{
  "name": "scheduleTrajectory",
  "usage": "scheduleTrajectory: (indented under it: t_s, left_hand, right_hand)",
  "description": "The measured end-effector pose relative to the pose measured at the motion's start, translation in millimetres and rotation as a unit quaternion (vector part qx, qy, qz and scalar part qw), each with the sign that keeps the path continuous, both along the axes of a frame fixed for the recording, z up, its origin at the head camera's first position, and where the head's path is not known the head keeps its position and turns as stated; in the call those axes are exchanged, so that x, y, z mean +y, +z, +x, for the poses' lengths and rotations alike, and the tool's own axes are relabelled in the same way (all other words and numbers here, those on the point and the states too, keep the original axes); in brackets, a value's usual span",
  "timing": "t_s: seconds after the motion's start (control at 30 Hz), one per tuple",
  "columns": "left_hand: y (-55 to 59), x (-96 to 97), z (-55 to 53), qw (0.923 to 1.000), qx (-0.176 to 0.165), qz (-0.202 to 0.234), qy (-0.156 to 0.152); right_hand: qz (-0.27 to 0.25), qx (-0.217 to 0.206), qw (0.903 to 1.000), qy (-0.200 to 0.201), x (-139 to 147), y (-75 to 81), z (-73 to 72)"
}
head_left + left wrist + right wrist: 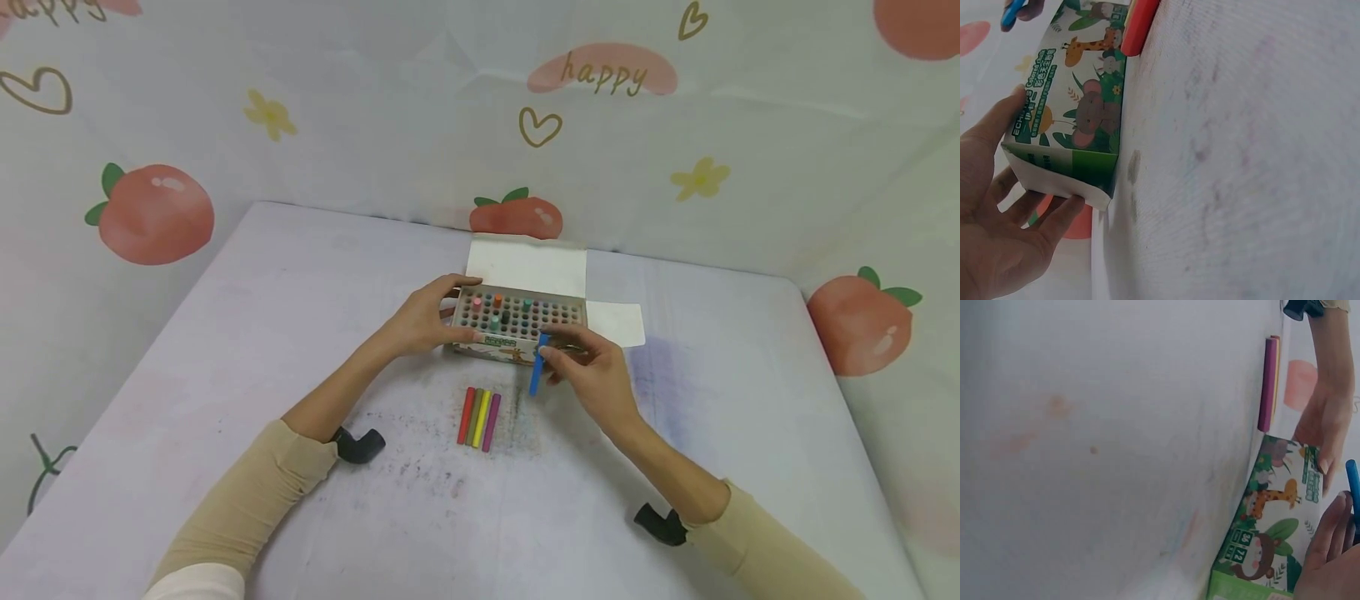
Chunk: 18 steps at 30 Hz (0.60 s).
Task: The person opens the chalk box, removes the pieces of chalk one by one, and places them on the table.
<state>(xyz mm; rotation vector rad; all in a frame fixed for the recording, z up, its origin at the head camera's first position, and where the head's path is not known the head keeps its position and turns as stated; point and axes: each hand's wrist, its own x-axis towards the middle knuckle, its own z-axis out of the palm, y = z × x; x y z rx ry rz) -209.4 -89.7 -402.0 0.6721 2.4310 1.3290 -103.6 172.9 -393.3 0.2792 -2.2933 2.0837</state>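
Observation:
My left hand [422,323] grips the left end of a printed chalk box [498,352], thumb at its front edge and fingers round the end. The box stands with its lid [527,264] folded back, and a few pink, orange, green and dark sticks show in its perforated tray [553,315]. Between thumb and fingers, my right hand [592,371] pinches a blue chalk stick [536,375], tilted at the box's front right. Side by side before the box lie a red chalk [466,415], an olive one [474,421], a yellow one [482,417] and a purple one [492,423].
A white side flap [618,323] sticks out at the box's right. The pale tabletop [375,533] carries chalk smudges, with a bluish stain at right. A cloth printed with fruit [156,215] hangs behind. Black wrist mounts [360,447] sit at both wrists.

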Motion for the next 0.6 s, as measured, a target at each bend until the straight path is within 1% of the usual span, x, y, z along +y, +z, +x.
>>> scheduleTrajectory:
  t_s: [0.17, 0.3, 0.4, 0.6]
  left_hand:
    - [0.2, 0.5, -0.2, 1.0000, 0.002, -0.002, 0.001]
    - [1.4, 1.1, 0.8, 1.0000, 0.000, -0.001, 0.004]
    - [1.4, 1.4, 1.1, 1.0000, 0.000, 0.001, 0.005]
    - [0.1, 1.2, 1.4, 1.0000, 0.000, 0.002, 0.006]
  right_hand:
    - [-0.001, -0.036, 0.9993, 0.009, -0.8, -4.2, 2.8]
    - [0.012, -0.064, 0.9977, 0.020, -2.4, -7.9, 5.0]
    - [0.020, -0.083, 0.9959, 0.028, -4.0, -10.8, 6.1]
    - [0.017, -0.124, 0.9914, 0.038, -7.7, -16.5, 6.4]
